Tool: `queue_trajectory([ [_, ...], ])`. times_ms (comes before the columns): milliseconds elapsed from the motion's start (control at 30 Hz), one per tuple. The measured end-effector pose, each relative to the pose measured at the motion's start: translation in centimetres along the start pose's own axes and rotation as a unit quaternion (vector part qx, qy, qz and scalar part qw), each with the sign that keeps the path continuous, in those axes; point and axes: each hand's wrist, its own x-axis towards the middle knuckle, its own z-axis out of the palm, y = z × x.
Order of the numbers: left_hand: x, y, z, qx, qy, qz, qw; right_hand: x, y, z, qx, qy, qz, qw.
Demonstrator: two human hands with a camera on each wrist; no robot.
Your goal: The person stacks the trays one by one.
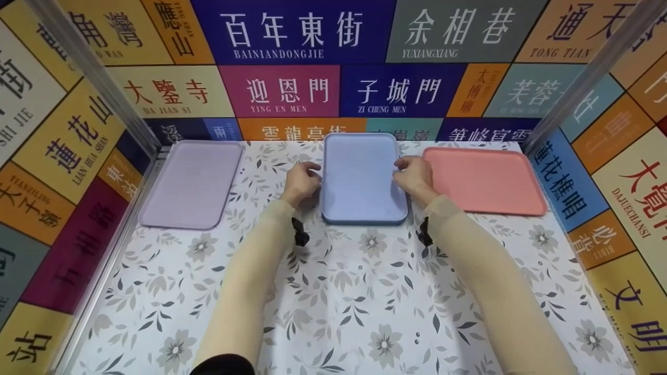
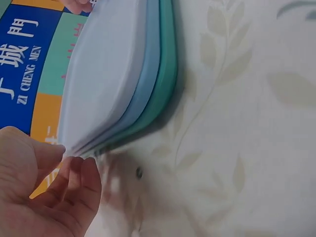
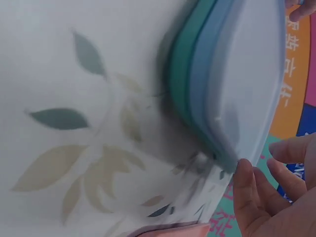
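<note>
In the head view a stack of trays, with a pale blue tray (image 1: pixel 359 177) on top, stands at the middle of the back edge. Both wrist views show a blue tray (image 2: pixel 150 54) and a green tray (image 3: pixel 181 69) beneath it. My left hand (image 1: pixel 302 182) is at the stack's left side. The left wrist view has its thumb and fingertips meeting at the trays' rim, pinching it. At the right side, my right hand (image 1: pixel 415 177) has a fingertip at the rim, its thumb apart from that finger with a gap between.
A lilac tray (image 1: pixel 190 185) lies at the left and a coral tray (image 1: pixel 484 179) at the right, close beside my right hand. Panels with printed place names (image 1: pixel 292 91) wall in the back and both sides. A floral cloth (image 1: pixel 359 291) covers the table.
</note>
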Motion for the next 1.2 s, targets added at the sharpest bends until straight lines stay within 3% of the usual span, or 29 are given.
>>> queue_trajectory([
  [133, -4.5, 3.3, -3.6, -0.021, -0.016, -0.013, 0.9996, -0.3, -1.9, 0.3, 0.000, -0.005, -0.012, 0.9999],
  [233, -5.4, 3.3, -5.7, -0.007, -0.019, -0.006, 0.9998, -0.5, -3.6, 0.7, 0.011, -0.015, -0.021, 0.9996],
  [333, -5.5, 3.0, -7.7, 0.005, -0.013, 0.001, 0.9999, -0.8, -5.4, 1.4, 0.057, -0.033, -0.010, 0.9978],
  [500, -5.9, 1.9, -11.6, -0.004, -0.006, -0.005, 1.0000, -1.9, -8.9, 3.0, 0.158, -0.071, 0.027, 0.9845],
  [667, -6.5, 0.6, -15.4, -0.012, 0.000, -0.024, 0.9997, -2.9, -11.6, 5.3, 0.226, -0.107, 0.045, 0.9671],
  [933, -7.3, -3.1, -20.9, -0.018, 0.023, -0.049, 0.9984, -4.7, -15.2, 9.7, 0.289, -0.151, 0.075, 0.9423],
  [1200, -7.5, -5.9, -25.4, -0.004, 0.082, -0.063, 0.9947, -6.3, -18.2, 13.8, 0.337, -0.178, 0.092, 0.9200],
])
